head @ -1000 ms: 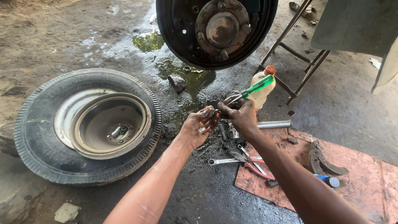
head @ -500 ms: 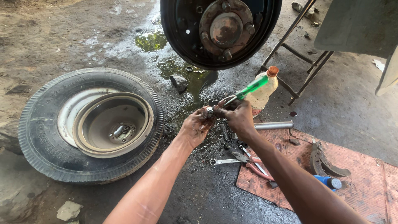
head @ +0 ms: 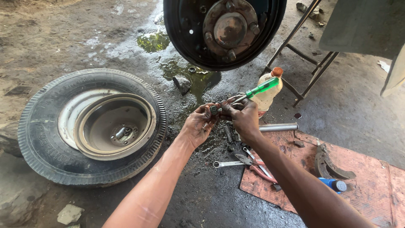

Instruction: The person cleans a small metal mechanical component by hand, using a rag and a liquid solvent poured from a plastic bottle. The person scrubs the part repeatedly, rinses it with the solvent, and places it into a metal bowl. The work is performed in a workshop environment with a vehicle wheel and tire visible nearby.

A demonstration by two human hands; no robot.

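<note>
My left hand [head: 199,125] pinches a small greasy metal part [head: 214,109] at its fingertips. Right beside it, my right hand [head: 242,116] grips a screwdriver with a green handle [head: 262,88]; the shaft points toward the small part. Both hands hover over oily ground in front of a brake drum and wheel hub [head: 225,29].
A tyre on its rim [head: 90,126] lies flat at the left. A plastic bottle with an orange cap [head: 268,92], a metal pipe [head: 278,127], a spanner [head: 230,163], pliers [head: 255,165] and a brake shoe [head: 331,165] lie around a red mat [head: 367,181]. A metal stand [head: 303,80] is behind.
The view has shifted slightly, so the hub and tyre sit a little further right. My hands stay together on the small part and screwdriver, barely moved.
</note>
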